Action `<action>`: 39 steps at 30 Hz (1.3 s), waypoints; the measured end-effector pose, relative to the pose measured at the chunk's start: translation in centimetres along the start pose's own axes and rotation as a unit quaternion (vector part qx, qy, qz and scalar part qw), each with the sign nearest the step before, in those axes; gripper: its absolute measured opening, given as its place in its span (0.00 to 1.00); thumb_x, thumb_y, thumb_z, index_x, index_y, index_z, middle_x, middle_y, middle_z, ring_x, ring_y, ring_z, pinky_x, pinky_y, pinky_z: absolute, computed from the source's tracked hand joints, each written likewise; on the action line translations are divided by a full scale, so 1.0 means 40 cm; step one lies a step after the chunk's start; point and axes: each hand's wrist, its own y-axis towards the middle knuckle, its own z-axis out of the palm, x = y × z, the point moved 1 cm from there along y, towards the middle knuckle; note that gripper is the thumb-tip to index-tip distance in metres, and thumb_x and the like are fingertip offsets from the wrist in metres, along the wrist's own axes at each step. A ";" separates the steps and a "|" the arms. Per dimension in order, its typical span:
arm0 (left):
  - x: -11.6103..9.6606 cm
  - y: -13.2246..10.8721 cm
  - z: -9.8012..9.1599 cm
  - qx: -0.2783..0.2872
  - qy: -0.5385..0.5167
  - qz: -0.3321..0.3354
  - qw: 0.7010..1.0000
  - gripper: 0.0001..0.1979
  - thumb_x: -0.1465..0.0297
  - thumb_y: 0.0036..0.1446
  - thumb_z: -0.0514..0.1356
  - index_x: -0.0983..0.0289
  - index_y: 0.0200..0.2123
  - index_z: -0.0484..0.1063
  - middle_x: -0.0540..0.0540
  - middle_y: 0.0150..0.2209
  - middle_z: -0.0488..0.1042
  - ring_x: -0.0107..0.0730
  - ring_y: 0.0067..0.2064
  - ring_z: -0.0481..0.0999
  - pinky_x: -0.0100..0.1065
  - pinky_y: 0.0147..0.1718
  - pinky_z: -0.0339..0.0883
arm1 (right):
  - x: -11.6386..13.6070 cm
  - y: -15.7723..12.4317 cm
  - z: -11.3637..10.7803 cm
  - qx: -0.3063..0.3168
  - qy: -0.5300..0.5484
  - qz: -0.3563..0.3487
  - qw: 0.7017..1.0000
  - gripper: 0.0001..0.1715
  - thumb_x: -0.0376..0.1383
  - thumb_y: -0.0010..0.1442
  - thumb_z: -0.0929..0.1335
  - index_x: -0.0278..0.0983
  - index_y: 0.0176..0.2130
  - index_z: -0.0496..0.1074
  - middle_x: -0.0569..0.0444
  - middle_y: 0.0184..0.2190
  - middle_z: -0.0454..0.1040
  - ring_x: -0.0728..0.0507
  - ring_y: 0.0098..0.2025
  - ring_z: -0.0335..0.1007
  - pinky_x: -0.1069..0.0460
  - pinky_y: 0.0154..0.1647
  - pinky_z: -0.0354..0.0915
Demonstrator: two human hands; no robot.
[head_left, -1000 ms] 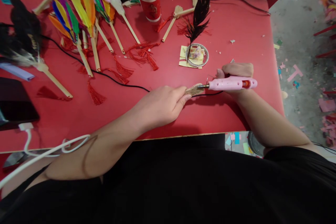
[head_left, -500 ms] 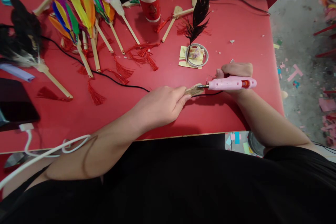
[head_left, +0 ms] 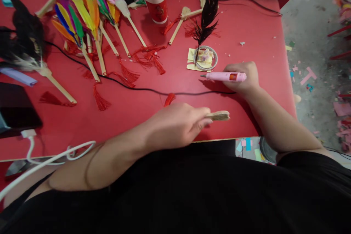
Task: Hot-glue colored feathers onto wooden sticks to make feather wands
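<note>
My left hand point(head_left: 183, 122) is closed around a wooden fan handle near the table's front edge; its pale, rough-ended head point(head_left: 219, 116) sticks out to the right of the fingers. A red tassel point(head_left: 169, 99) shows just behind that hand. My right hand point(head_left: 244, 76) grips a pink hot glue gun point(head_left: 226, 76), its metal nozzle pointing left and apart from the handle. Beyond the nozzle, a black feather point(head_left: 208, 11) stands with its quill in a small round dish point(head_left: 215, 60) on yellow paper.
Several colourful feather fans point(head_left: 82, 18) with red tassels lie at the back left. A stack of paper cups point(head_left: 157, 7) stands behind. Bare wooden handles point(head_left: 176, 32) lie near it. A black cord point(head_left: 142, 89) crosses the red table point(head_left: 263, 36). A dark phone-like device point(head_left: 18, 108) sits left.
The glue gun's nozzle has come away from the wooden head and moved back and left. My left hand has drawn the handle toward me and to the right, turning its head edge-on.
</note>
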 end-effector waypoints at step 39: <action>0.058 0.061 0.061 -0.108 -0.581 -0.048 0.805 0.17 0.53 0.85 0.61 0.60 0.46 0.74 0.41 0.25 0.56 0.26 0.24 0.45 0.28 0.24 0.44 | 0.113 0.002 -0.043 -0.099 0.065 -0.087 0.989 0.13 0.42 0.67 0.76 0.43 0.31 0.78 0.57 0.23 0.79 0.47 0.19 0.67 0.48 0.22 0.59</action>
